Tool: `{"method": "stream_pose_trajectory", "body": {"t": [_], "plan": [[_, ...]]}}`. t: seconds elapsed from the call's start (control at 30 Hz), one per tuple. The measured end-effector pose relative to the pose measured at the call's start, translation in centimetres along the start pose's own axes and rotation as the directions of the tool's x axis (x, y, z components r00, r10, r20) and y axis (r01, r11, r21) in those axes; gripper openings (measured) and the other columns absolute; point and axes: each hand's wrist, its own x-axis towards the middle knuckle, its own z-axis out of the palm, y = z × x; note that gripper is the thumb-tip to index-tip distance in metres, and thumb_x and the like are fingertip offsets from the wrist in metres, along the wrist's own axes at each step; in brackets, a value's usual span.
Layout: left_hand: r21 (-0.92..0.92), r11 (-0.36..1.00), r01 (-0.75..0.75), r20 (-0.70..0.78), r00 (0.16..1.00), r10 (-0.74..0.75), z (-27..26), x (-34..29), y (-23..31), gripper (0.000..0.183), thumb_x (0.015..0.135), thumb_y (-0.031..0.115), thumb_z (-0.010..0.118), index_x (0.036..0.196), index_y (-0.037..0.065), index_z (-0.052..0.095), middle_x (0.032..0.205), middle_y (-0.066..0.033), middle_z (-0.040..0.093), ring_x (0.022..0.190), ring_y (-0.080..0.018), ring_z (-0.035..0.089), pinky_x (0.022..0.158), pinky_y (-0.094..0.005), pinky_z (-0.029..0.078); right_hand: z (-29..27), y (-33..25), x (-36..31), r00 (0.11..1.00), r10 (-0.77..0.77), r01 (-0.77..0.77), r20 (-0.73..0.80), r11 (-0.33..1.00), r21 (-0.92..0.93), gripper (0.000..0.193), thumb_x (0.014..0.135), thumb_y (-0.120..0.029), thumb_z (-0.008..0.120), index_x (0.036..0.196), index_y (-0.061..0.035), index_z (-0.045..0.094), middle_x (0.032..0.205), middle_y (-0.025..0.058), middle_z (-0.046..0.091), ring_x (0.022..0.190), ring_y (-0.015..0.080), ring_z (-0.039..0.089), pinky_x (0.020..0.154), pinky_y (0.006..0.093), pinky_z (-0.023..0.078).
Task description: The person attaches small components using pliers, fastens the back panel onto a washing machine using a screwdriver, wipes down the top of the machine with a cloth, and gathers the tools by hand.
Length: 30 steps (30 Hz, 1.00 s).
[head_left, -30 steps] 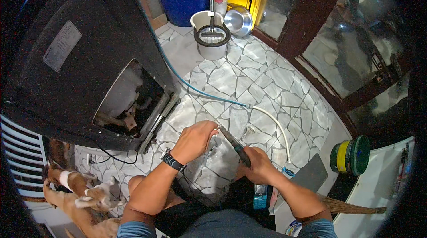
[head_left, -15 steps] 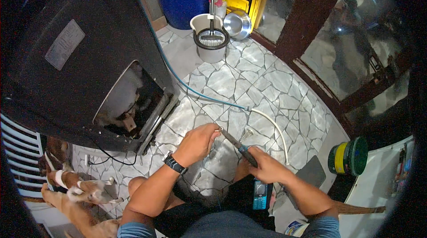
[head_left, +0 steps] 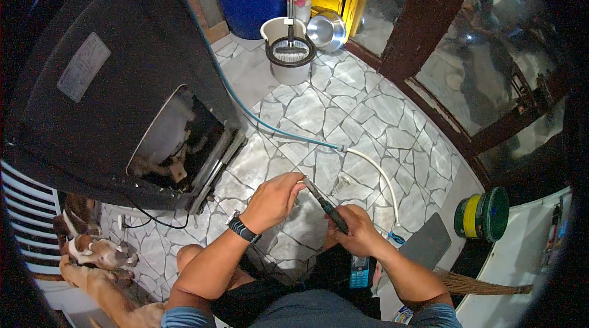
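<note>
My right hand [head_left: 357, 230] is closed around the dark handle of a slim, pliers-like hand tool [head_left: 327, 205]. The tool's narrow grey end slants up and left to the fingertips of my left hand [head_left: 274, 198]. Those fingertips are pinched together at the tool's tip, around a small light-coloured piece too tiny to name. A dark watch sits on my left wrist. Below my right hand, a blue keypad phone [head_left: 359, 274] lies against my dark shorts, partly covered by the hand.
A big black appliance [head_left: 123, 113] with an opening low down stands at left, two dogs [head_left: 104, 285] below it. A hose [head_left: 270, 127] crosses the tiled floor. Beyond stand a mop bucket [head_left: 289, 70] and a metal pot [head_left: 327, 30]. At right are a green bucket [head_left: 485, 214] and a broom [head_left: 485, 285].
My right hand has shifted slightly left and the tool has turned steeper, its tip staying at my left fingers. The brown-and-white dog has drawn back to the left.
</note>
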Motion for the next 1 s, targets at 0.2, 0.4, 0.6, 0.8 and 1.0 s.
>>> {"method": "stream_pose_trajectory", "body": {"t": [0.2,0.4,0.6,0.8,1.0], "plan": [[-0.021,1.0,-0.001,-0.032,0.999,0.001,0.4,-0.1,0.0,0.02,0.099,0.018,0.057,0.111,0.002,0.059,0.097,-0.0203,0.066,0.087,-0.0412,0.065,0.074,-0.0457,0.052,1.9,1.0,-0.2,0.984,0.172,-0.17,-0.044,0.985,0.032,0.045,0.089,-0.016,0.067,0.127,-0.0053,0.044,0.106,0.0191,0.061,0.096,0.0385,0.063,0.082,0.0452,0.05],[-0.041,0.999,-0.001,-0.049,0.999,-0.001,0.5,-0.4,0.3,0.019,0.099,0.016,0.057,0.111,0.001,0.058,0.096,-0.0198,0.066,0.087,-0.0392,0.065,0.075,-0.0437,0.052,2.9,0.7,0.0,0.999,0.054,-0.053,0.003,0.961,0.273,0.06,0.094,-0.009,0.064,0.146,-0.0075,0.034,0.105,0.0118,0.06,0.094,0.0228,0.063,0.08,0.0371,0.054],[-0.078,0.997,0.014,-0.031,0.999,-0.016,0.2,-0.3,0.5,0.021,0.098,0.018,0.058,0.11,0.001,0.059,0.098,-0.0206,0.066,0.088,-0.0415,0.065,0.074,-0.0462,0.052,4.2,1.4,-0.2,0.986,0.161,-0.161,0.028,0.926,0.34,0.062,0.095,-0.012,0.065,0.147,-0.0072,0.033,0.107,0.0083,0.057,0.09,0.0179,0.059,0.079,0.0332,0.054],[-0.03,0.995,-0.096,0.086,0.991,0.098,-0.8,-0.3,-1.0,0.023,0.097,0.024,0.061,0.104,0.003,0.06,0.093,-0.0182,0.065,0.085,-0.0402,0.064,0.071,-0.0462,0.051,2.0,1.4,-0.9,0.989,0.126,-0.137,0.076,0.977,0.166,0.06,0.09,-0.011,0.069,0.143,-0.0062,0.04,0.111,0.0149,0.059,0.094,0.0264,0.064,0.08,0.037,0.052],[0.033,0.982,-0.186,0.208,0.962,0.175,-1.6,0.0,-1.3,0.019,0.095,0.021,0.061,0.099,0.002,0.06,0.089,-0.016,0.064,0.084,-0.037,0.063,0.073,-0.0444,0.051,-1.1,0.7,-0.4,0.983,0.041,-0.034,0.176,0.998,-0.043,0.059,0.087,-0.011,0.062,0.142,-0.0068,0.039,0.107,0.0261,0.065,0.1,0.0429,0.065,0.082,0.0493,0.051]]}}
